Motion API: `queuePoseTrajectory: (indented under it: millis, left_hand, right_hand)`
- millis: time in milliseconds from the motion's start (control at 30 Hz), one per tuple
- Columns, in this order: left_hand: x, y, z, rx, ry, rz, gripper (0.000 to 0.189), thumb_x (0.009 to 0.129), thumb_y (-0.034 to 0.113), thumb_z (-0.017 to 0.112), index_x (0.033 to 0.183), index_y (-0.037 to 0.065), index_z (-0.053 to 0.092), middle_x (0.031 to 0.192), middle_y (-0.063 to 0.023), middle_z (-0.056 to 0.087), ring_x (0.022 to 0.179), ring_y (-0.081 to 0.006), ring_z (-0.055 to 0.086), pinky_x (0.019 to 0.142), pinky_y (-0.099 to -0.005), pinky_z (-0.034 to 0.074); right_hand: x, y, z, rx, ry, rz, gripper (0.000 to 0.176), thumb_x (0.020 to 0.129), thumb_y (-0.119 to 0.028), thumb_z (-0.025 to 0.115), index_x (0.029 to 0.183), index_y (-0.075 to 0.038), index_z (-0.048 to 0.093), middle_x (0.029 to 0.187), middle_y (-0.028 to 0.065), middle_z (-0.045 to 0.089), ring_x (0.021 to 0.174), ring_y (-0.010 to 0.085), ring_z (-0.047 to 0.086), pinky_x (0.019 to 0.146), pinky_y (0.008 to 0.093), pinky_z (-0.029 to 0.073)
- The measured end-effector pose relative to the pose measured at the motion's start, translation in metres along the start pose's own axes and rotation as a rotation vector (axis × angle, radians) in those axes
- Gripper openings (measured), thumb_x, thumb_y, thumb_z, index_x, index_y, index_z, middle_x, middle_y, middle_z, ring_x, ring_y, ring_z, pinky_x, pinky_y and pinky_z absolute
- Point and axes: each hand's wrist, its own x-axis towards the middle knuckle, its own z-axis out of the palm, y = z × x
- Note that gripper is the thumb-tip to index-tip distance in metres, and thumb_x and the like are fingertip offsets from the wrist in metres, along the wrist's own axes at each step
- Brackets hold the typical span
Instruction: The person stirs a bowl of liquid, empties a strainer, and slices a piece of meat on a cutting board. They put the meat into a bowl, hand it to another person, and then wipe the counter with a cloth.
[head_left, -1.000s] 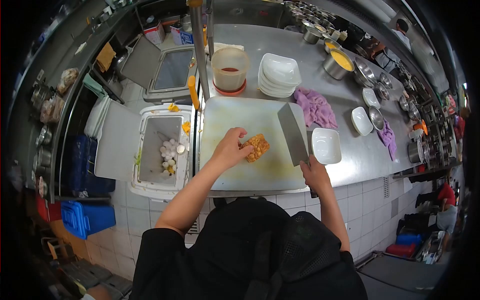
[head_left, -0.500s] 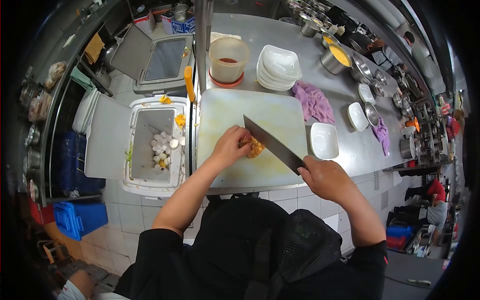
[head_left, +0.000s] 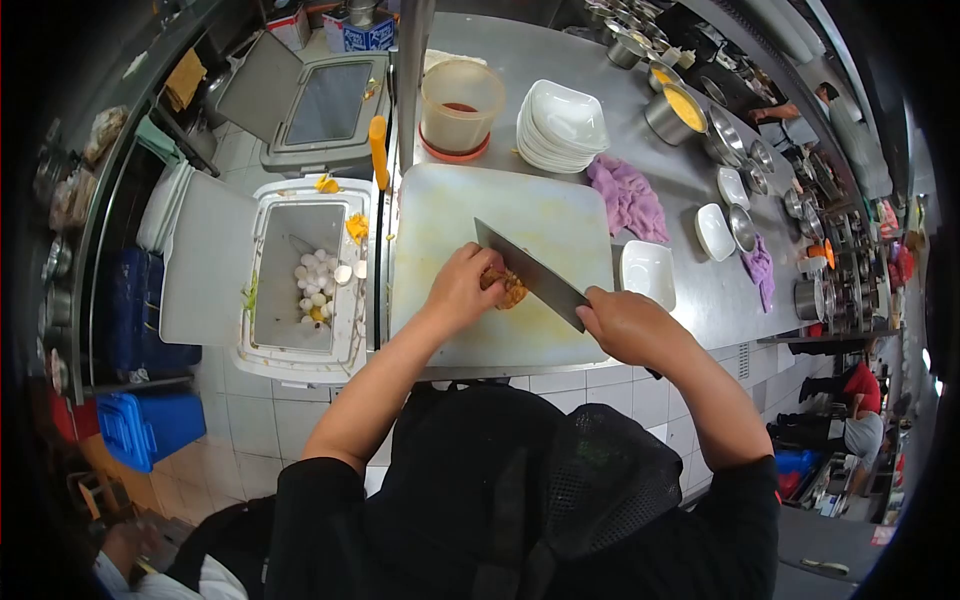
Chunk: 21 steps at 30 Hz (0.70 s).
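Observation:
A browned, golden piece of cooked food (head_left: 512, 291) lies on the white cutting board (head_left: 440, 215), stained yellow in places. My left hand (head_left: 462, 288) presses it down with curled fingers at its left side. In my right hand (head_left: 632, 326) is the handle of a cleaver (head_left: 537, 280). Its broad blade slants up and left across the board, its edge right beside the food and close to my left fingertips. Part of the food is hidden under those fingers.
Beyond the board stand a plastic tub (head_left: 461, 105) and stacked white bowls (head_left: 565, 120). A purple cloth (head_left: 628, 197) and a white bowl (head_left: 648, 274) sit to the right. An open bin (head_left: 258, 290) with eggshells is at left. People work at far right.
The cleaver and my right hand have shifted slightly left and up in view, and the blade lies closer over the food. My left hand still holds the piece.

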Motion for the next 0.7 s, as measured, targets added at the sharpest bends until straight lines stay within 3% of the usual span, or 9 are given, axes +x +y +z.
queuePoseTrajectory:
  millis: [67,133,267,400,500,567,600,667,700]
  left_hand:
    - [0.002,-0.002,-0.002,-0.004,-0.005,-0.011,0.023,0.068,0.014,0.062,0.089,0.006,0.056,0.089,-0.0124,0.051,0.086,-0.0313,0.053,0.075,-0.0371,0.045]
    - [0.002,-0.003,-0.003,-0.017,-0.028,-0.015,0.022,0.070,0.015,0.062,0.089,0.006,0.057,0.088,-0.0118,0.051,0.085,-0.0306,0.053,0.074,-0.0359,0.045]
    - [0.006,0.008,-0.014,0.018,-0.048,-0.004,0.021,0.071,0.014,0.063,0.090,0.006,0.058,0.088,-0.0115,0.052,0.083,-0.0284,0.054,0.072,-0.0355,0.045]
    - [0.064,0.068,-0.065,0.055,0.248,0.232,0.020,0.075,0.015,0.065,0.091,0.004,0.060,0.091,-0.0111,0.056,0.083,-0.0249,0.056,0.073,-0.0347,0.046]
    - [0.108,0.112,-0.085,0.011,0.337,0.402,0.024,0.081,0.021,0.064,0.098,0.005,0.062,0.103,-0.0120,0.059,0.093,-0.0267,0.057,0.082,-0.0357,0.046]
    - [0.125,0.121,-0.078,0.294,0.392,0.622,0.035,0.088,0.030,0.058,0.114,0.007,0.059,0.121,-0.0132,0.055,0.111,-0.0283,0.052,0.096,-0.0394,0.039]
    - [0.124,0.092,-0.055,0.293,0.389,0.622,0.035,0.088,0.030,0.058,0.114,0.007,0.059,0.121,-0.0132,0.055,0.111,-0.0283,0.052,0.096,-0.0394,0.039]
    - [0.104,0.007,0.014,0.649,-0.046,0.164,0.045,0.091,0.036,0.052,0.126,0.008,0.051,0.131,-0.0127,0.048,0.123,-0.0289,0.043,0.105,-0.0430,0.030]
    - [0.110,0.007,0.015,0.658,-0.033,0.171,0.045,0.091,0.036,0.052,0.126,0.008,0.051,0.131,-0.0127,0.048,0.123,-0.0289,0.043,0.105,-0.0430,0.030]
  right_hand:
    - [0.010,0.003,0.019,0.010,0.022,-0.016,0.029,0.095,-0.026,0.039,0.095,0.000,0.051,0.076,0.0226,0.063,0.073,0.0403,0.061,0.068,0.0497,0.047]
    - [0.050,0.003,0.074,0.105,0.245,-0.020,0.027,0.094,-0.026,0.041,0.095,0.000,0.050,0.072,0.0226,0.062,0.069,0.0409,0.061,0.066,0.0500,0.048]
    - [0.060,0.000,0.096,0.222,0.308,0.023,0.026,0.094,-0.026,0.041,0.094,-0.001,0.049,0.070,0.0228,0.061,0.067,0.0400,0.061,0.065,0.0502,0.048]
    - [0.059,0.004,0.104,0.233,0.322,0.023,0.026,0.094,-0.026,0.041,0.093,-0.001,0.049,0.069,0.0220,0.061,0.066,0.0394,0.061,0.064,0.0495,0.048]
    - [0.060,0.005,0.106,0.271,0.381,-0.040,0.025,0.093,-0.025,0.042,0.092,-0.001,0.046,0.065,0.0218,0.059,0.063,0.0405,0.059,0.062,0.0509,0.046]
    - [0.060,0.005,0.106,0.273,0.364,-0.020,0.025,0.094,-0.026,0.041,0.092,-0.001,0.047,0.066,0.0214,0.060,0.065,0.0400,0.060,0.063,0.0504,0.047]
    - [0.062,0.005,0.103,0.276,0.364,-0.018,0.025,0.094,-0.026,0.041,0.092,-0.001,0.047,0.066,0.0214,0.060,0.065,0.0400,0.060,0.063,0.0504,0.047]
    - [0.063,0.002,0.097,0.163,0.346,-0.021,0.027,0.094,-0.027,0.041,0.094,-0.001,0.049,0.068,0.0199,0.062,0.065,0.0387,0.061,0.062,0.0482,0.049]
    - [0.069,0.007,0.091,0.158,0.362,-0.027,0.027,0.094,-0.027,0.041,0.094,-0.001,0.049,0.068,0.0199,0.062,0.065,0.0387,0.061,0.062,0.0482,0.049]
